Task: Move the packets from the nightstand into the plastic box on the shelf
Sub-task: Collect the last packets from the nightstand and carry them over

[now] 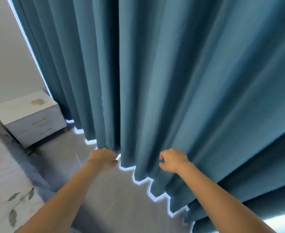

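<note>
Teal curtain [155, 81] gripped by both hands, left [103, 157], right [172, 159]; nightstand [29, 118] bare.

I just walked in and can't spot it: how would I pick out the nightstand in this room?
Start at the big blue curtain that fills most of the view and follow it to its left edge by the pale wall. There, between the curtain and the floral bed cover, stands the nightstand. It is the only white boxy piece, with two drawers.

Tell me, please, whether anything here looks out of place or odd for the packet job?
Yes: both hands are at the blue curtain, not the nightstand. The left hand grips a fold; the right hand is curled beside it. No packets or plastic box are in view.
</note>
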`<state>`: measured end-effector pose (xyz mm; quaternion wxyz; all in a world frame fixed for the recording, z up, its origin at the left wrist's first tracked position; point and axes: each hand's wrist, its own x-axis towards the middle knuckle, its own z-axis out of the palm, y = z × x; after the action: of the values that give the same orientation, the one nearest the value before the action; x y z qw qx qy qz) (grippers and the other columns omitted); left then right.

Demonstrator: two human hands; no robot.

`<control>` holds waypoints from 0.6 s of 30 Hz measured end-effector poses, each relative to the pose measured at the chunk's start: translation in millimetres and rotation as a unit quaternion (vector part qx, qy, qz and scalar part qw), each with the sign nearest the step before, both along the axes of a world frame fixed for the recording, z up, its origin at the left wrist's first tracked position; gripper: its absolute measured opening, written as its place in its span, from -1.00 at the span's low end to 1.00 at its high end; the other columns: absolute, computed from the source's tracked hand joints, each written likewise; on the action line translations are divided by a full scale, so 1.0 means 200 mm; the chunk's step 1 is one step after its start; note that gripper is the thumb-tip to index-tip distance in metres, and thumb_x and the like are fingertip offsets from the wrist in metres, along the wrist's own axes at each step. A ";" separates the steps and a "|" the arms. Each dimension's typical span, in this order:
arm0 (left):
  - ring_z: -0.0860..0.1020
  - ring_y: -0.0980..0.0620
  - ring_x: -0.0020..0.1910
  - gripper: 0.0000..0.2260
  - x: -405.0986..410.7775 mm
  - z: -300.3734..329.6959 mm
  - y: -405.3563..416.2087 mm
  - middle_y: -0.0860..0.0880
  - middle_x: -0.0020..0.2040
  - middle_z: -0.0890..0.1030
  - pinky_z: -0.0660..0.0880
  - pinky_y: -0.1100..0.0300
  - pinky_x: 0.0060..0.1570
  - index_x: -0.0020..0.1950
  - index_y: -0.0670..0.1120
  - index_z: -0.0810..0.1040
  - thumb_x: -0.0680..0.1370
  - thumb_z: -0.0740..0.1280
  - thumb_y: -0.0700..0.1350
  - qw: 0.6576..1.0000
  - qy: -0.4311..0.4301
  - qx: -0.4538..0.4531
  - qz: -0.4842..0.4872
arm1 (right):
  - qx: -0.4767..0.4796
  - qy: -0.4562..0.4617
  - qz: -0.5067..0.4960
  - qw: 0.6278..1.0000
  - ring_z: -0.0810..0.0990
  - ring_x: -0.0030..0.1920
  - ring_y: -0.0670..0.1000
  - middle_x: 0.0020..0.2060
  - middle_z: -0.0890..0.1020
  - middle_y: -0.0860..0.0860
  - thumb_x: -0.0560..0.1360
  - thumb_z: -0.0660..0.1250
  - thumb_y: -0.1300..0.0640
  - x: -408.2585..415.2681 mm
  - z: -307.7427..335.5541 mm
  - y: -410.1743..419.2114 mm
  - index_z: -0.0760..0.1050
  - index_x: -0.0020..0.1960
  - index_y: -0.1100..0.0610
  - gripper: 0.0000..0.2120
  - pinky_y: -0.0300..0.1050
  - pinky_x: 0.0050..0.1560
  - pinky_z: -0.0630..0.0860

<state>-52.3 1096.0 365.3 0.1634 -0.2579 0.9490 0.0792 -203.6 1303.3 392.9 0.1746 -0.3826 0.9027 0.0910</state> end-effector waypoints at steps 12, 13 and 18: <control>0.55 -0.08 0.13 -0.65 -0.12 -0.06 -1.17 -0.04 0.18 0.58 0.47 0.09 0.02 0.23 0.02 0.53 0.61 0.12 0.17 0.980 -0.014 -0.006 0.199 | -0.012 -0.014 0.251 0.968 0.57 0.10 0.12 0.11 0.59 0.00 0.49 0.19 0.12 -0.43 -0.12 -1.74 0.56 0.13 0.03 -0.73 -0.09 0.02 0.48; 0.56 -0.08 0.11 -0.65 -0.12 -0.06 -1.27 -0.04 0.16 0.59 0.47 0.10 -0.01 0.22 0.02 0.53 0.61 0.12 0.17 0.976 -0.016 -0.008 0.215 | -0.011 -0.022 0.265 0.964 0.56 0.12 0.12 0.13 0.59 0.00 0.50 0.19 0.12 -0.45 -0.14 -1.89 0.56 0.14 0.02 -0.73 -0.08 0.05 0.49; 0.55 -0.11 0.11 -0.68 -0.11 -0.06 -1.80 -0.05 0.15 0.59 0.44 0.08 -0.03 0.12 0.00 0.51 0.60 0.10 0.16 0.947 -0.016 0.007 0.320 | 0.015 -0.057 0.335 0.940 0.57 0.14 0.10 0.15 0.59 -0.01 0.49 0.19 0.11 -0.49 -0.22 -2.60 0.58 0.14 0.02 -0.71 -0.05 0.08 0.52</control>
<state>-73.8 735.2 352.6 0.1466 -0.5482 0.8131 0.1299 -302.1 782.9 349.8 0.1911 -0.6647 0.7095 0.1355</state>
